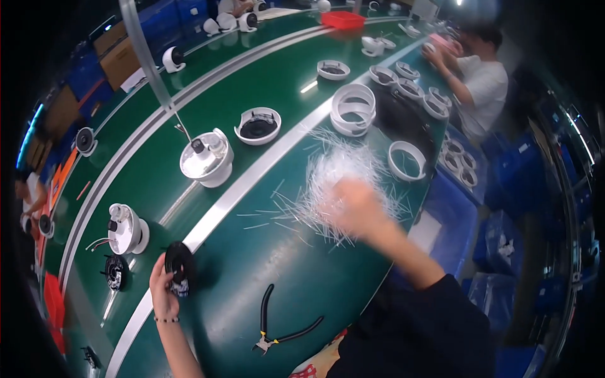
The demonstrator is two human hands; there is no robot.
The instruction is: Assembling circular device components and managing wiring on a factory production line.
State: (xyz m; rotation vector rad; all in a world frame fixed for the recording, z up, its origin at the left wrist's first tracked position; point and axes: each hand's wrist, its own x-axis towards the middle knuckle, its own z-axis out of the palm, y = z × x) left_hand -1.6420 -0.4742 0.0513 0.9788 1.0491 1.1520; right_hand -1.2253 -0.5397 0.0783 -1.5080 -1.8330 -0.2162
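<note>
My left hand grips a round black part by its edge, holding it up over the near left of the green bench. My right hand reaches onto a heap of thin clear strips that look like cable ties. Motion smears its fingers, so whether they hold a strip is unclear. Black-handled side cutters lie spread on the bench between my arms. Beyond the heap are stacked white rings, with a single white ring to its right.
Left of a pale metal rail runs a green belt with white camera-like housings and an open white shell. A blue bin stands right of the bench. A person works at the far right.
</note>
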